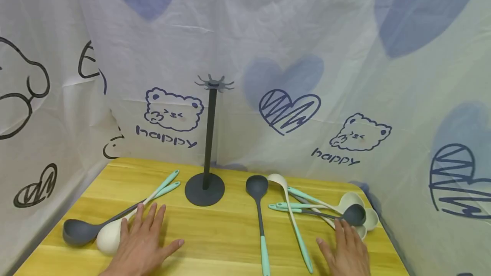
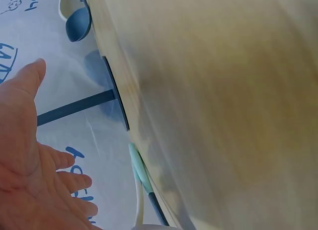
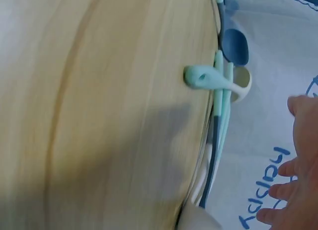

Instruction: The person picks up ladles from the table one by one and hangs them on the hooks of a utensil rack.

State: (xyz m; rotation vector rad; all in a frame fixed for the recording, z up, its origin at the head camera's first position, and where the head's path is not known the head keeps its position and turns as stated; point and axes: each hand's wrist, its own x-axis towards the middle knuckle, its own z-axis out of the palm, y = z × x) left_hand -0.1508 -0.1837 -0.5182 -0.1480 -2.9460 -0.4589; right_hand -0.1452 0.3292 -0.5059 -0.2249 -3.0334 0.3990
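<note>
My left hand [image 1: 140, 242] is spread above the left side of the table with its fingers straight and nothing held. Beside and partly behind it lie a white ladle [image 1: 108, 238] and a dark grey ladle [image 1: 78, 231], their mint handles crossing toward the back. My right hand [image 1: 348, 250], also spread and holding nothing, is near a pile of ladles, where a dark grey ladle [image 1: 354, 215] overlaps several white ones [image 1: 350, 199]. Between the hands, another dark ladle [image 1: 257, 185] and a white ladle [image 1: 278, 179] lie with their mint handles toward me.
A dark utensil stand [image 1: 209, 139] with a round base and hooks around its top stands at the back of the wooden table [image 1: 207, 233]. A white curtain [image 1: 238, 33] with hearts and bears hangs behind and along both sides.
</note>
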